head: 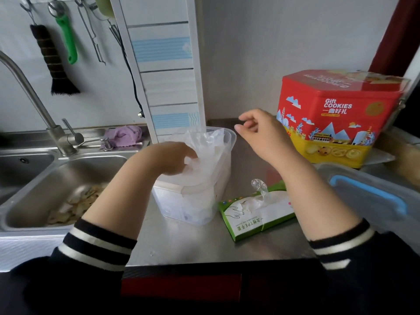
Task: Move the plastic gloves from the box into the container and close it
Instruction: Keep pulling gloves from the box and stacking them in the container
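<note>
A clear plastic container stands open on the steel counter, stuffed with crumpled plastic gloves that rise above its rim. My left hand reaches into its top and presses down on the gloves, fingers bent among them. My right hand hovers in the air to the right of the container, fingers loosely curled, holding nothing. The green and white glove box lies on the counter in front of it, with one glove sticking up from its slot. The container's lid, clear with a blue clasp, lies at the right.
A red and yellow cookie tin stands at the back right. A steel sink with scraps in it and a tap are at the left. A brush and utensils hang on the wall. A purple cloth lies behind the sink.
</note>
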`<act>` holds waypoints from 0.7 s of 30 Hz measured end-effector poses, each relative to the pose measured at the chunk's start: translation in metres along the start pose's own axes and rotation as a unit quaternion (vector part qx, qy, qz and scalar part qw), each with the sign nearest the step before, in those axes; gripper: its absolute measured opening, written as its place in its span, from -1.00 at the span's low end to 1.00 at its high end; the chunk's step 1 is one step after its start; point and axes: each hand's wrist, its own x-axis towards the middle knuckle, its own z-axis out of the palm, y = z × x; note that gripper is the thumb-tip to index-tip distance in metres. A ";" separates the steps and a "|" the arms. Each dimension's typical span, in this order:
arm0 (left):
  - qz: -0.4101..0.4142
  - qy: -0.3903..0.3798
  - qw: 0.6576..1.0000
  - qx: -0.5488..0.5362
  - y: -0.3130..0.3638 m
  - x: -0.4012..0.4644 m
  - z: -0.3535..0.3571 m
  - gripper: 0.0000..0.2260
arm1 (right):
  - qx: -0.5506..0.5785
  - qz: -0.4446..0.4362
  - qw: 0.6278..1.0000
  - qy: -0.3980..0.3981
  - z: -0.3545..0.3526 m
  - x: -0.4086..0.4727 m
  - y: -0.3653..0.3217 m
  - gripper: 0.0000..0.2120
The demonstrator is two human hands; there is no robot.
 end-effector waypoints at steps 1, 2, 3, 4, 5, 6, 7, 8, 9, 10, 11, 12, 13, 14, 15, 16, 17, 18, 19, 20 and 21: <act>0.001 0.041 0.999 0.003 0.004 -0.006 -0.004 -0.70 | -0.001 0.017 1.000 0.001 -0.009 -0.009 0.003 -0.76; -0.001 0.092 0.996 0.006 0.010 -0.010 -0.007 -0.73 | -0.011 0.040 0.999 -0.004 -0.018 -0.018 0.006 -0.77; 0.000 0.155 0.988 0.009 0.017 -0.016 -0.009 -0.75 | -0.032 0.065 0.997 -0.022 -0.026 -0.027 0.010 -0.76; 0.009 0.229 0.973 0.008 0.026 -0.020 -0.008 -0.75 | -0.058 0.089 0.993 -0.054 -0.032 -0.036 0.016 -0.73; 0.031 0.310 0.950 -0.004 0.037 -0.025 -0.007 -0.74 | -0.079 0.109 0.986 -0.098 -0.037 -0.045 0.021 -0.68; 0.063 0.382 0.921 -0.032 0.050 -0.031 -0.004 -0.74 | -0.089 0.128 0.976 -0.150 -0.040 -0.053 0.026 -0.63; 0.101 0.432 0.894 -0.067 0.064 -0.036 0.001 -0.74 | -0.092 0.143 0.964 -0.203 -0.041 -0.060 0.030 -0.60; 0.135 0.465 0.869 -0.101 0.079 -0.041 0.006 -0.75 | -0.092 0.151 0.951 -0.254 -0.039 -0.066 0.035 -0.61; 0.162 0.476 0.855 -0.125 0.092 -0.044 0.014 -0.75 | -0.104 0.147 0.937 -0.300 -0.036 -0.070 0.040 -0.67; 0.183 0.471 0.851 -0.144 0.104 -0.046 0.024 -0.76 | -0.123 0.135 0.927 -0.327 -0.033 -0.075 0.046 -0.76; 0.195 0.446 0.857 -0.167 0.113 -0.046 0.034 -0.76 | -0.138 0.119 0.926 -0.332 -0.031 -0.077 0.050 -0.80; 0.194 0.399 0.874 -0.197 0.122 -0.046 0.044 -0.74 | -0.136 0.113 0.932 -0.318 -0.029 -0.079 0.054 -0.82; 0.179 0.332 0.897 -0.230 0.127 -0.045 0.054 -0.69 | -0.115 0.122 0.940 -0.296 -0.028 -0.080 0.056 -0.81; 0.156 0.253 0.921 -0.253 0.131 -0.044 0.064 -0.60 | -0.087 0.146 0.946 -0.274 -0.028 -0.080 0.057 -0.74; 0.131 0.178 0.941 -0.257 0.133 -0.041 0.074 -0.48 | -0.073 0.176 0.947 -0.259 -0.029 -0.081 0.057 -0.65; 0.112 0.120 0.956 -0.245 0.135 -0.038 0.083 -0.36 | -0.076 0.198 0.947 -0.244 -0.028 -0.082 0.058 -0.60; 0.098 0.087 0.965 -0.227 0.136 -0.035 0.092 -0.27 | -0.096 0.199 0.948 -0.229 -0.027 -0.083 0.059 -0.60; 0.090 0.079 0.970 -0.210 0.136 -0.032 0.100 -0.24 | -0.124 0.184 0.951 -0.214 -0.024 -0.083 0.062 -0.63; 0.085 0.089 0.972 -0.200 0.136 -0.030 0.107 -0.24 | -0.148 0.160 0.954 -0.205 -0.021 -0.084 0.064 -0.68; 0.084 0.104 0.972 -0.195 0.136 -0.027 0.114 -0.26 | -0.167 0.141 0.955 -0.201 -0.018 -0.086 0.067 -0.76; 0.084 0.121 0.969 -0.198 0.134 -0.025 0.119 -0.29 | -0.181 0.129 0.953 -0.204 -0.016 -0.087 0.066 -0.85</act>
